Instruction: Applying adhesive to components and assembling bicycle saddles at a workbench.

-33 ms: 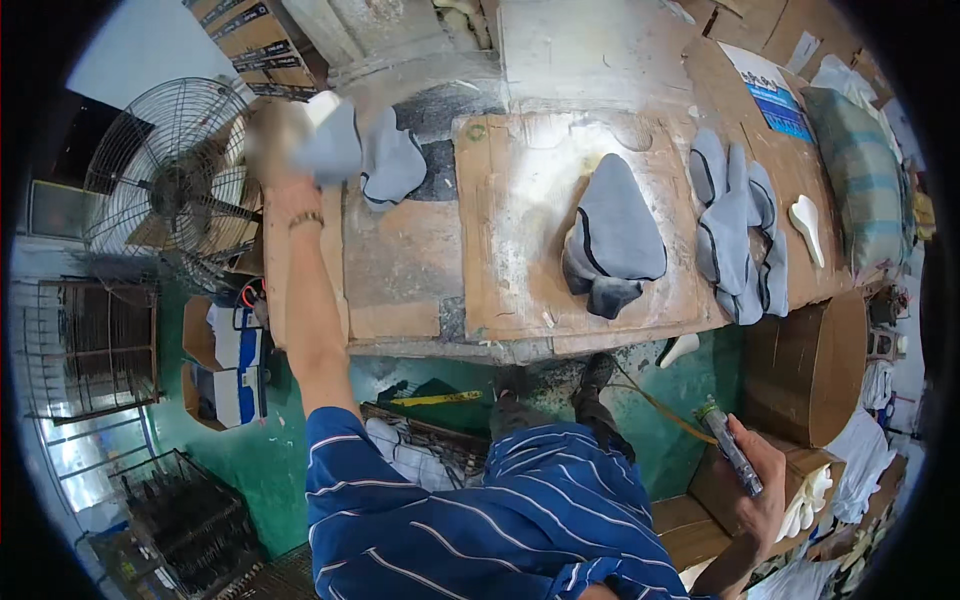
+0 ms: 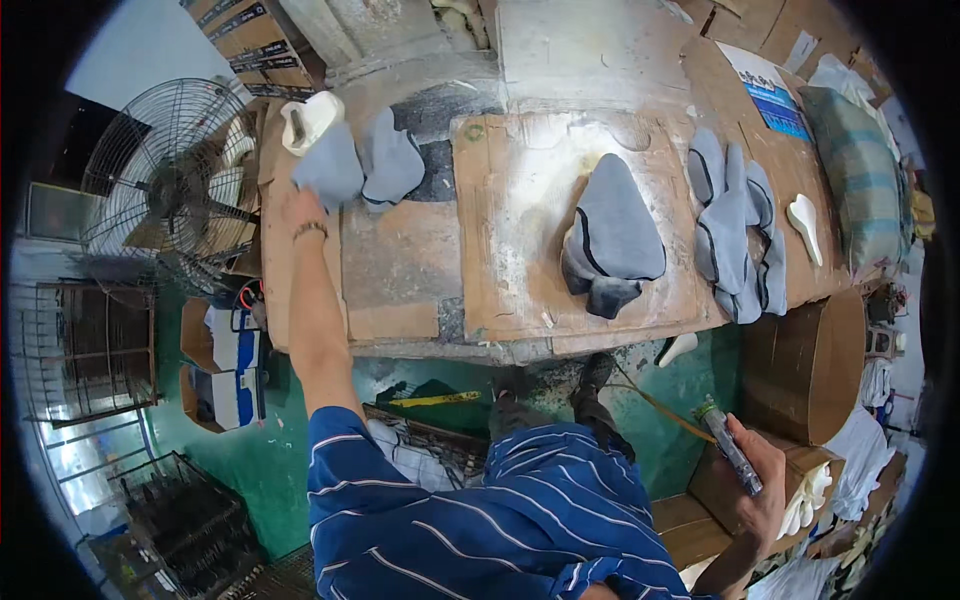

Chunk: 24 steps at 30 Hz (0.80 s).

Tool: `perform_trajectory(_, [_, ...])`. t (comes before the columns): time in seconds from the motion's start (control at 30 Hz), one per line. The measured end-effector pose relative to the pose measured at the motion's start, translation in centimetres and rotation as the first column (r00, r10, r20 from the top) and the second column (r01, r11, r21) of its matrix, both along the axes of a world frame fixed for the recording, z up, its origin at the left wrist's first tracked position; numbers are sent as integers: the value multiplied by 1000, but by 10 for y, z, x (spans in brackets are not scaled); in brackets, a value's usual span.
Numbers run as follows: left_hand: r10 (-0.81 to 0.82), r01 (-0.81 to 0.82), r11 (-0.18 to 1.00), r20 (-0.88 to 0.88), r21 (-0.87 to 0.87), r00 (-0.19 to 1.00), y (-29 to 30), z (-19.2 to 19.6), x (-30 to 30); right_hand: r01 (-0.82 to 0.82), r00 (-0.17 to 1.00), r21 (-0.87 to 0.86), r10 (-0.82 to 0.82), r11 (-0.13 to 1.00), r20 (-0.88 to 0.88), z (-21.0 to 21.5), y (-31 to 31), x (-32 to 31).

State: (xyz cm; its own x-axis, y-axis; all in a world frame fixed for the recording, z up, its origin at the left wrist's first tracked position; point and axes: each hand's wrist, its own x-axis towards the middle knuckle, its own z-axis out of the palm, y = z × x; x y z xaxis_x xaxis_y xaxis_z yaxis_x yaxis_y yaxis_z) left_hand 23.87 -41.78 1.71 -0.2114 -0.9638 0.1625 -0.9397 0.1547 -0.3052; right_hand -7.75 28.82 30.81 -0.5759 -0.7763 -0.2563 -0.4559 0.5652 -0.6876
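My left hand is at the near edge of a grey fabric piece on the left of the table; motion smears its fingers, so I cannot tell whether it grips the cloth. Just beyond that cloth lies a cream-coloured hollow moulded piece. Another grey piece with dark trim rests to the right of it. Down at the lower right, my right hand is closed round a dark grey cylindrical tool with a greenish end. A larger grey fabric pile with black edging sits on the cardboard-covered table.
More grey fabric pieces and a white spoon-shaped piece lie at the table's right. A wire-guarded fan stands at the left. Cardboard boxes are at the lower right, and a yellow hose trails over the green floor.
My left hand has drawn back toward me from the cream piece, which now shows more fully. The right hand with the tool has hardly moved.
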Motion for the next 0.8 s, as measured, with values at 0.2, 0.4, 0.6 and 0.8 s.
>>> perform_trajectory(0.2, [95, -89, 995, -828, 55, 552, -10, -157, 67, -35, 990, 46, 41, 998, -134, 15, -12, -6])
perform_trajectory(0.4, [-33, -77, 996, -999, -35, 23, 122, -181, 85, -29, 954, -126, -10, 992, -299, 29, -12, -28])
perform_trajectory(0.6, [229, -1, 970, -922, 242, -311, 337, -225, 79, -183, 981, -117, 173, 976, -92, 51, 10, -46])
perform_trajectory(0.8, [456, 87, 890, -867, 448, -200, 461, -235, 62, -27, 969, -208, -25, 978, -246, 46, 26, -52])
